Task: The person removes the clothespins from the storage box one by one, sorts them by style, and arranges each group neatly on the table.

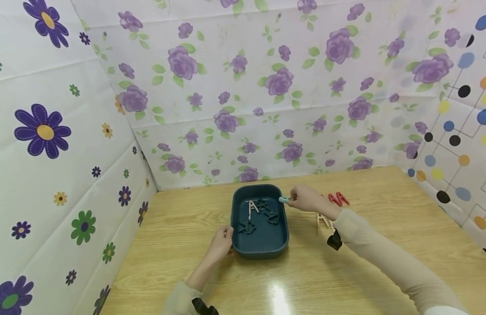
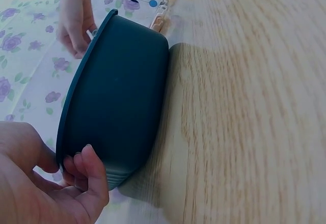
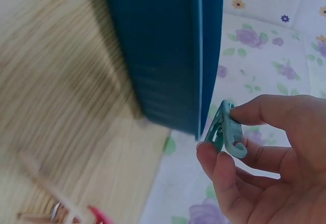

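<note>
A dark teal plastic basin (image 1: 260, 253) stands on the wooden table. My left hand (image 1: 221, 240) grips its rim near the front left corner; in the left wrist view the thumb is at the rim and the fingers (image 2: 95, 175) curl against the outer wall. Between thumb and fingertips, my right hand (image 1: 307, 199) pinches a light teal clothespin (image 3: 226, 130) beside the basin's right rim, toward the back. Inside the basin lie a pale pink clothespin (image 1: 252, 207) and several dark green clips (image 1: 248, 227).
Right of the basin, red clothespins (image 1: 339, 199) lie on the table (image 1: 180, 262). Nearer, peach-coloured clothespins (image 1: 323, 220) are partly hidden by the right forearm. Flower-patterned sheets (image 1: 227, 87) hang behind and at the left, a dotted sheet (image 1: 459, 131) at the right.
</note>
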`<state>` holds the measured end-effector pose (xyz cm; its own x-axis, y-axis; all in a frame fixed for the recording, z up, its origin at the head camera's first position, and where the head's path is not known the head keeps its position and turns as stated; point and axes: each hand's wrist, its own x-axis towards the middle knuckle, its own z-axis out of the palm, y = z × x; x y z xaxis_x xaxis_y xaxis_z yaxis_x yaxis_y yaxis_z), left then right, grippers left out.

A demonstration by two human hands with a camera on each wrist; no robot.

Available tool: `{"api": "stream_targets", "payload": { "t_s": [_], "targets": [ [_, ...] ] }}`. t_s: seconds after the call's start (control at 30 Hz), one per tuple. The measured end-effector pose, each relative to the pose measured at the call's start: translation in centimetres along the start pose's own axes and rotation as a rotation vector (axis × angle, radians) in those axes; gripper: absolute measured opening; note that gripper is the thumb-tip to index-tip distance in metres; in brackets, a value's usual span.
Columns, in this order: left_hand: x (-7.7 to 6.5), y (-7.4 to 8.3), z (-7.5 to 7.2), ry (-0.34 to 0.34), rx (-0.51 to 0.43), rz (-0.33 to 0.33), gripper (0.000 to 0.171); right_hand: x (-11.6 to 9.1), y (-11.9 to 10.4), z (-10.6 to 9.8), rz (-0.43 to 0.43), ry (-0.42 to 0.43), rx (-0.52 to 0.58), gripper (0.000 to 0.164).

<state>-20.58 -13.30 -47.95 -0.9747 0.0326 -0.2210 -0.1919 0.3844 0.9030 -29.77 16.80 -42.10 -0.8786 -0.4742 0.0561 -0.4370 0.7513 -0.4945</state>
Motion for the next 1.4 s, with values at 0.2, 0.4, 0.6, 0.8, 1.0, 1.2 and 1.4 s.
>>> {"api": "stream_targets", "payload": {
  "t_s": [0.2,0.4,0.6,0.8,1.0,1.2,1.4],
  "targets": [
    [0.1,-0.1,0.2,-0.011,0.0,-0.002,0.041,-1.7,2.1,-0.2,0.087,0.014,0.008,0.04],
    [0.1,0.0,0.2,-0.005,-0.004,-0.011,0.039,-2.9,3.5,-0.6,0.153,0.026,0.052,0.043],
    [0.0,0.0,0.0,-0.002,-0.002,-0.014,0.039,-3.9,5.5,-0.7,0.192,0.059,0.036,0.048],
    [0.0,0.1,-0.1,-0.024,-0.003,-0.001,0.038,-4.7,7.6,-0.7,0.245,0.066,0.031,0.052],
    [0.1,0.0,-0.1,-0.027,0.0,-0.015,0.037,-5.9,9.1,-1.1,0.315,0.07,0.021,0.052],
    [0.0,0.0,0.0,-0.027,0.003,-0.02,0.036,-7.0,10.5,-1.6,0.382,0.074,0.029,0.053],
    [0.1,0.1,0.0,-0.033,0.006,-0.01,0.037,-8.2,11.6,-2.1,0.45,0.082,0.008,0.051]
  ]
}}
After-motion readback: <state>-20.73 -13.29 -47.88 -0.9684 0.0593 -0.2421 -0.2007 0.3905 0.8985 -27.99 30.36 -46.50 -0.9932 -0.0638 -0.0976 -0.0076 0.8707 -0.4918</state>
